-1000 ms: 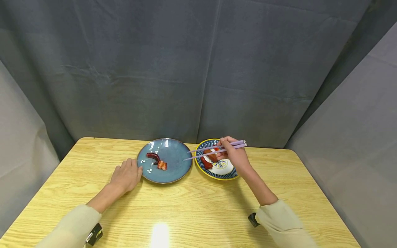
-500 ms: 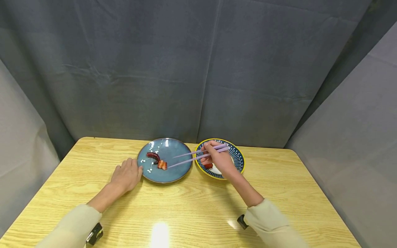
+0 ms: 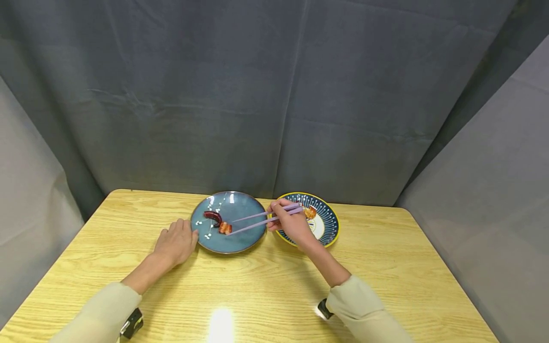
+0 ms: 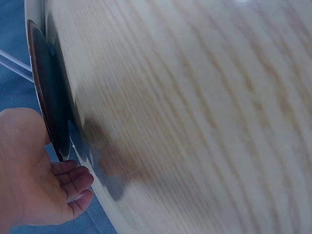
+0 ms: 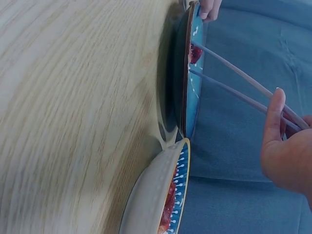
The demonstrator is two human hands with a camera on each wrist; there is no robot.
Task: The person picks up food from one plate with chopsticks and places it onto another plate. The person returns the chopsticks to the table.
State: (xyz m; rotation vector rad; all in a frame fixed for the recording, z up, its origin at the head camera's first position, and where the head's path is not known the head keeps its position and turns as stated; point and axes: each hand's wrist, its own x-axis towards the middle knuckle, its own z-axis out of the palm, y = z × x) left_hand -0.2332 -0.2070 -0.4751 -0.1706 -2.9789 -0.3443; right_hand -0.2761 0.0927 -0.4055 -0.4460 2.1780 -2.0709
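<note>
My right hand (image 3: 289, 225) grips a pair of lilac chopsticks (image 3: 253, 226), whose spread tips reach over the blue plate (image 3: 244, 238). The lower tip is at a small striped, reddish-brown piece of food (image 3: 225, 228); whether it touches is unclear. Beside that piece lies a dark red, curved piece of food (image 3: 212, 217). At the plate's left rim, my left hand (image 3: 175, 244) holds the edge, with the fingers (image 4: 75, 181) curled by the rim in the left wrist view. Under my right forearm, a yellow-rimmed patterned bowl (image 3: 332, 228) contains more food (image 3: 310, 212), partly hidden by the hand.
Plate and bowl stand side by side near the far edge of the wooden table (image 3: 240, 290). A grey curtain (image 3: 206, 119) hangs right behind that edge, and paler cloth (image 3: 484, 166) hangs at both sides.
My right hand has moved left with the chopsticks, from over the bowl's middle to its left rim. The chopstick tips have come to the striped food piece. My left hand stays still.
</note>
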